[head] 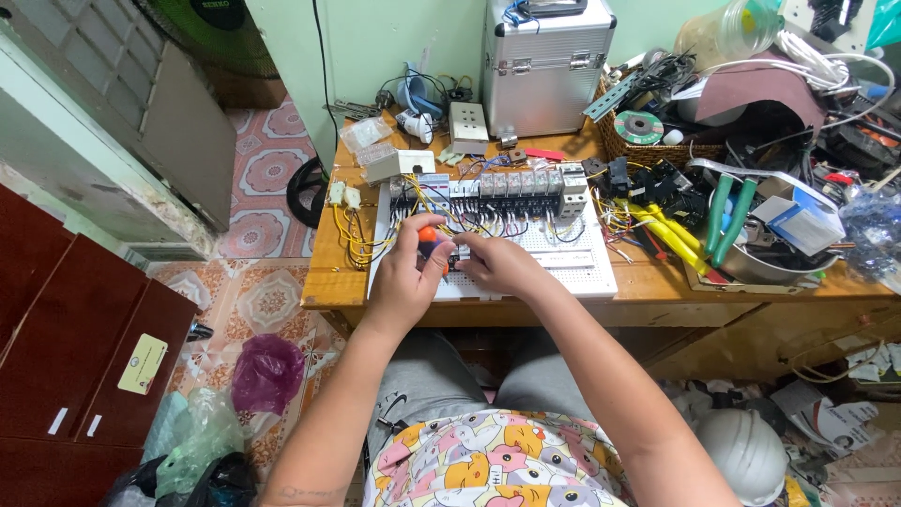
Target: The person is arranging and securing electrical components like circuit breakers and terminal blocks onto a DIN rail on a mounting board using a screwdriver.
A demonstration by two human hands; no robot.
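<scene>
A white perforated panel board (pixel 582 263) lies on the wooden desk, with a row of grey breakers (pixel 521 183) and yellow, black and blue wires along its far edge. My left hand (pixel 405 272) grips a screwdriver with an orange and black handle (pixel 429 240) over the board's near left part. My right hand (pixel 499 265) rests beside it, fingers curled on a small dark part (pixel 456 257) on the board. What lies under the fingers is hidden.
A silver metal case (pixel 544 66) stands at the back. A wicker basket (pixel 615 141) of tools, green-handled pliers (pixel 727 211) and cable clutter fill the right side. A white helmet (pixel 746 451) and bags lie on the tiled floor. Brown cabinets stand left.
</scene>
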